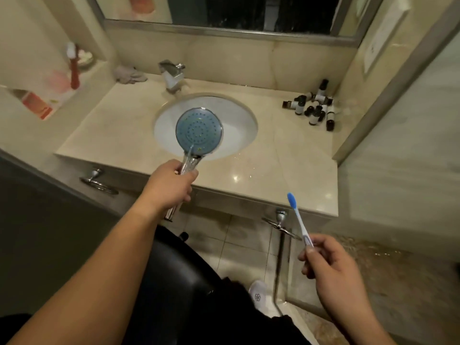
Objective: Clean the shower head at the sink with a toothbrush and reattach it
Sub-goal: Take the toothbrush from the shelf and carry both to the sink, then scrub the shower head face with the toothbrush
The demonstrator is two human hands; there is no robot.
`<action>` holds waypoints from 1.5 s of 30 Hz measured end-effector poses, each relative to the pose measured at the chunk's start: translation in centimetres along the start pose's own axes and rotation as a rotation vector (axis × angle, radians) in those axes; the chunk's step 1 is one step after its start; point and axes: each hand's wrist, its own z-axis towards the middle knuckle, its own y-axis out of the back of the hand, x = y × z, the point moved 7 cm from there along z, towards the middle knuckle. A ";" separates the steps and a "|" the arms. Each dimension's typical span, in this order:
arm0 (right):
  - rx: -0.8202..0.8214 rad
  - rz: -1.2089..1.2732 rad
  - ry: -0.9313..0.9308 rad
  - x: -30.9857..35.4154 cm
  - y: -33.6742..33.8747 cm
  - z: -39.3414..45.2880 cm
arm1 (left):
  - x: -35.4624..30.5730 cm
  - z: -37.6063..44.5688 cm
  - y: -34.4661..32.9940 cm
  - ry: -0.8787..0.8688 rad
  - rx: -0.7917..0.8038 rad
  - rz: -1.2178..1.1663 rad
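- Over the sink (245,120), centre: shower head (198,130), blue face up, chrome handle gripped by L hand (168,186).
- Near right, off the surface (278,155): R hand (331,270) pinching toothbrush (298,220), blue bristle end pointing up.
- Far right: small dark bottles (315,105).

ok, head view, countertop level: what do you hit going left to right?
Red toothbrush on the side ledge → crumpled cloth → tap → shower head held over the sink → cluster of small dark bottles.
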 end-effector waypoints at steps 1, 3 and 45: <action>-0.020 0.003 0.004 0.3 0.2 0.5 | -0.6 0.7 -0.1 -0.010 -0.002 0.000; -0.042 0.023 0.016 0.8 0.3 1.2 | -1.4 1.7 -0.4 -0.015 0.005 0.011; -0.098 -0.385 0.422 9.4 -32.7 50.3 | 7.6 47.3 -5.7 -0.064 0.394 0.034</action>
